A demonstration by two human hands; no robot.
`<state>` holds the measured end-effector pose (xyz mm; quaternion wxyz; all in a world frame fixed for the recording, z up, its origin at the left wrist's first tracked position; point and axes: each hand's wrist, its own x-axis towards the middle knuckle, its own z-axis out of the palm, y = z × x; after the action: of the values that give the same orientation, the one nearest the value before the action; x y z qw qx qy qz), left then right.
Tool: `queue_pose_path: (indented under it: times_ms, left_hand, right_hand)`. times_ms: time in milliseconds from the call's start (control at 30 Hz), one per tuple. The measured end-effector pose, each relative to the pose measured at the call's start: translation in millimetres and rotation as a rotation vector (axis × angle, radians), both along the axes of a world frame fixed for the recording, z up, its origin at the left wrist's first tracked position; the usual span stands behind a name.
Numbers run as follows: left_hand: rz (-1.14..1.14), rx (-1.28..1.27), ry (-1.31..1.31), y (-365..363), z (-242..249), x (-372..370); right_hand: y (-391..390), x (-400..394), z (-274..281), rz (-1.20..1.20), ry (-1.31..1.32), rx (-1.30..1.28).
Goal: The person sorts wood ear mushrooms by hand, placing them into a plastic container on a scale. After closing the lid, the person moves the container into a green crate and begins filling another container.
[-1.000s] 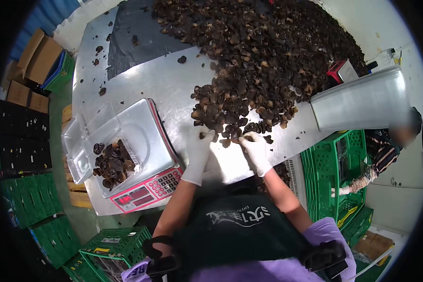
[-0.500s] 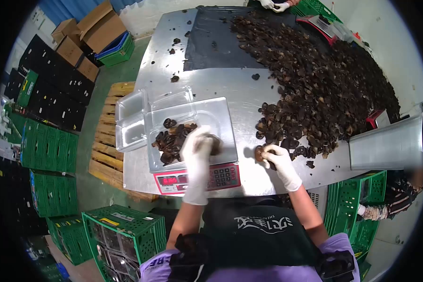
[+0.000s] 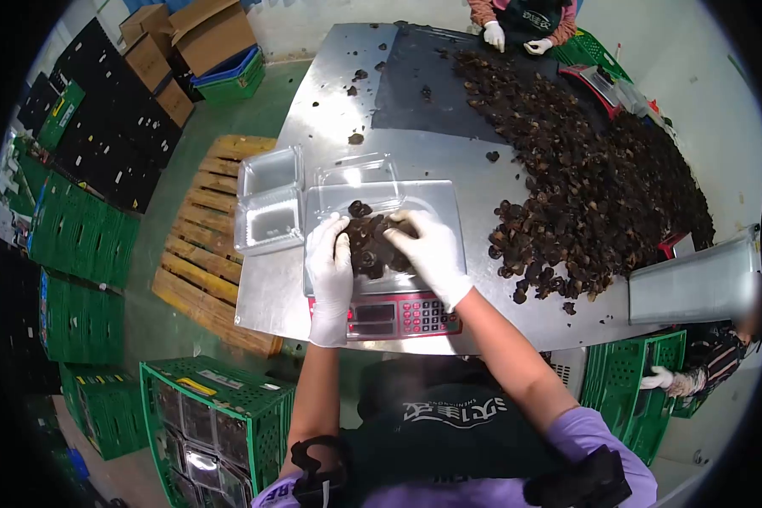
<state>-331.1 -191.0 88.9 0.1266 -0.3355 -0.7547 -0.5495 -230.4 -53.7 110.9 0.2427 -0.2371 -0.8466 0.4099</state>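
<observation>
Gently tuck dark-brown curled pieces (image 3: 368, 254) inward, mid-frame; left white-gloved hand (image 3: 328, 262) cupped open, can't tell if right white-gloved hand (image 3: 432, 254) grips.

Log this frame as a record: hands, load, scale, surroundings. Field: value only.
left hand: white-gloved, at left edge of small dark brown curled pieces
right hand: white-gloved, fingers at the pieces' right side
load: pieces in a clear plastic container, on the scale
scale: red-fronted scale with square silver pan; no legible reading
left of scale: clear, open-topped plastic boxes
right of scale: large dark brown heap on silver metal table
far side: another person's white-gloved hands
</observation>
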Motion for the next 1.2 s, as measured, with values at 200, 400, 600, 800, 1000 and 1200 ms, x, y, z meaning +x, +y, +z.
queue_pose_path:
  times_ms: [200,400,600,800,1000,1200]
  left_hand:
    - [-0.031,0.145,-0.439,-30.7,-7.2,-25.6]
    - [0.039,0.148,-0.499,-38.5,-1.7,-28.6]
    - [-0.741,0.609,-1.361,-19.3,64.5,9.1]
    - [-0.6,0.804,-1.585,-48.7,42.5,-21.6]
    - [-0.075,0.808,-0.958,-55.2,-6.5,-115.1]
    - [0.237,0.142,-0.668,-47.3,-99.4,-213.4]
  right_hand:
    - [34.2,14.6,-10.3,-0.218,0.443,-0.955]
    - [25.9,19.4,7.6,-0.288,0.493,-1.058]
    - [-53.1,-24.7,46.9,0.116,0.321,0.133]
    - [-75.6,-39.2,46.8,0.228,0.207,0.48]
    - [-29.1,9.7,50.6,-0.058,0.241,0.201]
    - [28.6,145.0,-22.6,-0.374,0.06,0.097]
